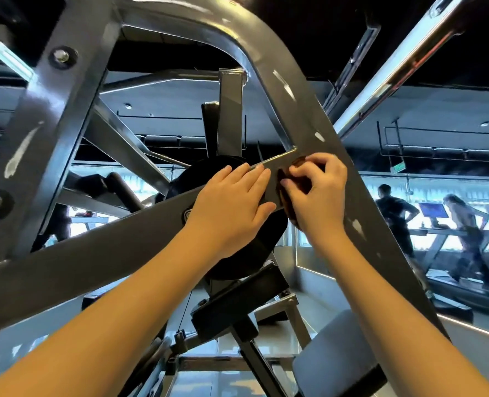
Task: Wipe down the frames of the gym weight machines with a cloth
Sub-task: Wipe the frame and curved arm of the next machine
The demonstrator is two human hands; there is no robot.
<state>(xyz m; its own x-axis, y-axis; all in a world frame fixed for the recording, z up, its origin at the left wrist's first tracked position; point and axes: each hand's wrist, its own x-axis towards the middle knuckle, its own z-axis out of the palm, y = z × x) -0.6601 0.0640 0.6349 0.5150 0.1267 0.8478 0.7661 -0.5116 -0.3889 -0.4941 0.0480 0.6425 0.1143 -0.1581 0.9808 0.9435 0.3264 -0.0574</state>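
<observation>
The grey steel frame (108, 247) of the weight machine fills the view. Its diagonal crossbar passes in front of the black round weight plate (254, 253) and meets a slanted beam (303, 110) up and to the right of that plate.

- Left hand (232, 202): lies flat on the crossbar, directly in front of the plate – fingers (254, 173) straight and slightly spread, holding nothing.
- Right hand (315, 193): just right of the plate's upper edge, at the crossbar-beam joint – fingers (300, 167) curled, with the thumb pinching the dark brown cloth (287, 206).
- Cloth: bunched under the right hand and pressed against the frame at that joint.

A grey padded seat (332, 353) sits below and right of the plate. Far right of the plate, two people (392, 213) stand on treadmills (464, 285).
</observation>
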